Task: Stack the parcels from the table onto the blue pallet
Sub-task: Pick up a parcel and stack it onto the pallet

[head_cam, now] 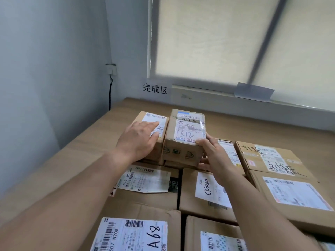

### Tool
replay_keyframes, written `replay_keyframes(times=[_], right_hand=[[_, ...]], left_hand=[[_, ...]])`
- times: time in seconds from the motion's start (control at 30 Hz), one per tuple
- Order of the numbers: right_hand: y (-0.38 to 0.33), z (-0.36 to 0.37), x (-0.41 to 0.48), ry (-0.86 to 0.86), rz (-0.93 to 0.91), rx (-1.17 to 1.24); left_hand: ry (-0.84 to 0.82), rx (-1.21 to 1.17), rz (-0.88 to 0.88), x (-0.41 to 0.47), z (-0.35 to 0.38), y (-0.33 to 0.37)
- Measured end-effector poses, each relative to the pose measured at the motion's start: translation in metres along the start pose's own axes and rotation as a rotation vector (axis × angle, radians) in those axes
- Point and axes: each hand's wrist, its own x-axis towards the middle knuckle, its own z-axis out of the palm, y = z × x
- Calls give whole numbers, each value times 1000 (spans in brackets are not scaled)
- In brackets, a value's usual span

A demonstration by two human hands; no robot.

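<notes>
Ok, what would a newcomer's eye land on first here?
The two hands at centre: the left hand rests flat on a small parcel, the right hand grips the parcel marked 1512 beside it. Both parcels sit on a layer of labelled boxes, below a wall sign.

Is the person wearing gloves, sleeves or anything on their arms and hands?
No. The left hand and right hand are bare, with no gloves. The left forearm and right forearm are uncovered as far as visible; no sleeve, watch, ring or bracelet shows.

Right parcel (188,129) just beside left parcel (154,117), both atop a layer of boxes (145,199).
</notes>
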Motion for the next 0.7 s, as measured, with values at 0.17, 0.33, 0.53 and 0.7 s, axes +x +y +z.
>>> replay_keyframes(times=[0.17, 0.33, 0.53, 0.7], right_hand=[[-3, 3, 5, 24, 44, -49], [0, 13, 8, 56, 33, -184], [2, 17, 7, 85, 14, -272], [-6, 21, -1, 87, -12, -289]], left_hand=[[-36, 62, 9, 1, 4, -7], [-69, 116, -3, -1, 5, -10], [-103, 141, 25, -1, 6, -12], [-121, 139, 48, -1, 4, -13]])
